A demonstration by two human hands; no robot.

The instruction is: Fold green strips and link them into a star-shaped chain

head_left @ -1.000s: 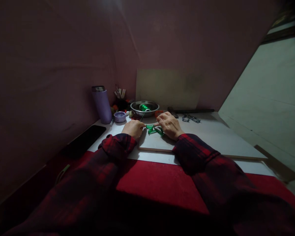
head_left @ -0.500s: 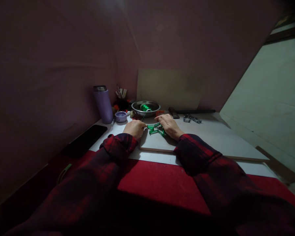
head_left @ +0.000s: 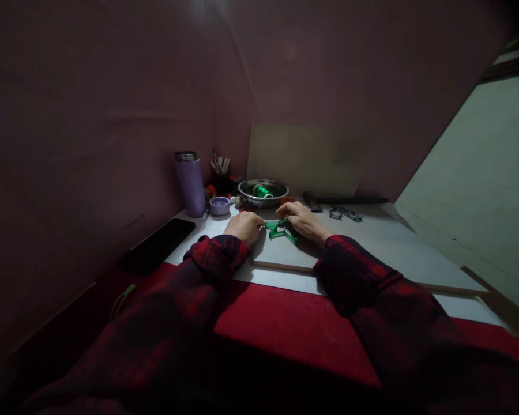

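A small green piece wrapped in shiny thread (head_left: 282, 230) lies on a pale board (head_left: 281, 258) in front of me. My left hand (head_left: 243, 226) is closed, pinching the green thread at the piece's left tip. My right hand (head_left: 303, 221) curls over the piece's right side, fingers closed on it. A thin green thread runs up from my hands to a green spool (head_left: 262, 190) that sits in a steel bowl (head_left: 263, 192). Both sleeves are red and black plaid.
A purple tumbler (head_left: 189, 183) and a small purple cup (head_left: 219, 205) stand at the back left. A dark phone (head_left: 161, 244) lies on the left. Metal clips (head_left: 346, 214) and a dark-handled tool (head_left: 341, 200) lie at the back right. Red cloth (head_left: 285, 323) covers the near edge.
The view has shifted slightly, so everything sits a little further right. My hands stay on the green piece, with the right fingers drawn closer over it.
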